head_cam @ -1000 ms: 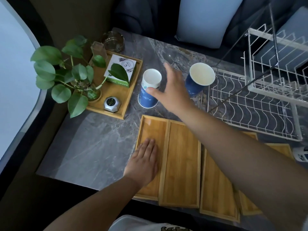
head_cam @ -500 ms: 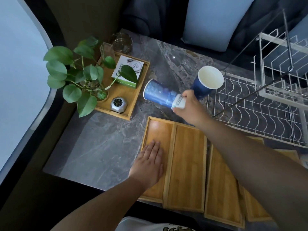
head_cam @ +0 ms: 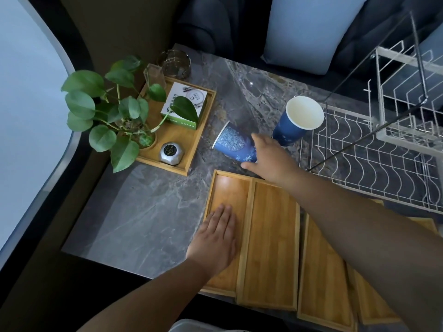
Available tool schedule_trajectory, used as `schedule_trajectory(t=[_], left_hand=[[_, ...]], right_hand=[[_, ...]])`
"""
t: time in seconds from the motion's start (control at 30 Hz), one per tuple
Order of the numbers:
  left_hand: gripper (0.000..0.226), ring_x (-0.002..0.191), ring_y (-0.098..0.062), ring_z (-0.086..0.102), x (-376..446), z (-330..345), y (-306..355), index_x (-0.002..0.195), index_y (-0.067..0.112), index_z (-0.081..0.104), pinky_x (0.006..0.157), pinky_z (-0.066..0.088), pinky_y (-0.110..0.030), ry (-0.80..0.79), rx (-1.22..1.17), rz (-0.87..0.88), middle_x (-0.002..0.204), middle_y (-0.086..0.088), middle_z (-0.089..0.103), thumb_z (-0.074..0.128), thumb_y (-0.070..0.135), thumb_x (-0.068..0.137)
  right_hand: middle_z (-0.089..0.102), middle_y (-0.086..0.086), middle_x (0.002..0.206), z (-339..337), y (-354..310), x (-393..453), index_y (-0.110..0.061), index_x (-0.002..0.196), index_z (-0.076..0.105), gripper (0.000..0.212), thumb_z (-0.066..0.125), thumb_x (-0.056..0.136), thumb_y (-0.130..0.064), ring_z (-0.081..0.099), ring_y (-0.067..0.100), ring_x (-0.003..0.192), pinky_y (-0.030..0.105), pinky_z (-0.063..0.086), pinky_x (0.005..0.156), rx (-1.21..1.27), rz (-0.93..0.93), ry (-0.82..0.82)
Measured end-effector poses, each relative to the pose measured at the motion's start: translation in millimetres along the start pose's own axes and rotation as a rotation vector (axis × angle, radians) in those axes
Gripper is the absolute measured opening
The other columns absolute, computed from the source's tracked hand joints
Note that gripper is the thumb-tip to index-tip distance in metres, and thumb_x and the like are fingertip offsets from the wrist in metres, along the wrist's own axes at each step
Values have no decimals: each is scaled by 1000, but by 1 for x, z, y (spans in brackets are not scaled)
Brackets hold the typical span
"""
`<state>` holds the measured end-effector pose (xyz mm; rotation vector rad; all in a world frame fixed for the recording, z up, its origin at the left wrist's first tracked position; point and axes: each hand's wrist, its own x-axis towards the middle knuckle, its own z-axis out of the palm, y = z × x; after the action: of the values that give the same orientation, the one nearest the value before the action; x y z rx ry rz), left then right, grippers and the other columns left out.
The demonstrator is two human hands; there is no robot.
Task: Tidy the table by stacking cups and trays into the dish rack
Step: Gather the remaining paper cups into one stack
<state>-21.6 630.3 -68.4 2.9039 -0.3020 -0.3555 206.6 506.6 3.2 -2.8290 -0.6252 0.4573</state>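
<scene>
Right hand grips a tipped blue paper cup; left hand rests flat on a bamboo tray. Swung toward three o'clock, it could topple the upright paper cup beside the dish rack.

Single head view, close above table, facing forward-down toward dish rack

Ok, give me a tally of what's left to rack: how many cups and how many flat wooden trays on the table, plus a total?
Blue paper cups: 2, one tipped over in the right hand, one upright.
Flat wooden trays: 4, at, under the left hand;;;, partly hidden by the arm.
Total: 6
</scene>
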Motion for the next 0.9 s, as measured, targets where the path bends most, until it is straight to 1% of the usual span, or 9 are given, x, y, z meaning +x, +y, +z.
schedule_trajectory(t=[0.07, 0.17, 0.23, 0.3, 0.37, 0.53, 0.63, 0.77, 0.9], left_hand=[[62, 147, -29, 19, 0, 0, 0, 148, 5, 33, 117, 8, -45, 1, -4, -3, 158, -15, 26, 31, 39, 96], [61, 143, -30, 30, -1, -1, 0, 143, 5, 43, 115, 24, -46, 12, -2, -6, 152, -15, 38, 39, 40, 93], [61, 144, -30, 29, 0, 0, 0, 144, 5, 42, 115, 24, -45, 26, 1, -8, 153, -15, 36, 39, 40, 94], [61, 145, -30, 27, 0, 1, -1, 144, 5, 40, 116, 23, -46, 28, 6, -15, 154, -15, 34, 37, 40, 95], [61, 144, -30, 29, -3, 2, -2, 143, 4, 43, 115, 26, -47, 18, 12, -19, 153, -15, 36, 38, 40, 94], [60, 142, -30, 33, -6, 2, -4, 140, 4, 48, 113, 29, -48, 39, 19, -8, 150, -16, 41, 40, 40, 93], [60, 142, -31, 32, -7, -1, -3, 140, 3, 47, 118, 25, -46, 30, 31, -6, 151, -16, 40, 39, 39, 93], [60, 139, -33, 37, -7, -6, -1, 137, 1, 51, 115, 6, -39, 43, 34, 8, 148, -17, 44, 37, 37, 92], [60, 134, -34, 44, -3, -10, 1, 133, 1, 55, 115, 4, -38, 46, 24, 22, 144, -19, 49, 37, 36, 89]], right_hand=[[30, 17, 154, -5, -16, 14, -9, 150, 16, 98, 68, 81, -53, 35, 37, 138, 48, 36, 108, -76, -46, -9], [41, 20, 145, -6, -37, 32, -7, 151, 12, 101, 68, 80, -53, 44, 38, 128, 47, 43, 98, -187, -35, -51], [43, 21, 143, -4, -45, 37, -6, 151, 11, 99, 68, 82, -47, 46, 38, 126, 45, 44, 96, -216, -23, -73], [41, 20, 145, -6, -49, 36, -5, 151, 12, 97, 69, 83, -43, 45, 37, 128, 44, 43, 97, -186, -18, -84], [40, 18, 146, -16, -50, 31, -7, 150, 15, 96, 72, 81, -42, 45, 35, 129, 45, 43, 100, -41, -23, -59], [53, 0, 135, -79, -34, 6, -19, 139, 33, 90, 79, 65, -42, 53, 17, 120, 35, 45, 96, 622, 64, 299], [59, -3, 126, -116, -13, -8, -17, 133, 39, 89, 81, 58, -43, 60, 9, 111, 36, 51, 96, 907, 153, 562], [62, -1, 126, -136, 9, -17, -16, 128, 40, 83, 81, 59, -40, 63, 9, 111, 40, 50, 99, 987, 227, 805], [57, 4, 133, -129, 24, -15, -11, 135, 36, 88, 82, 64, -31, 58, 17, 119, 42, 46, 103, 921, 312, 879]])
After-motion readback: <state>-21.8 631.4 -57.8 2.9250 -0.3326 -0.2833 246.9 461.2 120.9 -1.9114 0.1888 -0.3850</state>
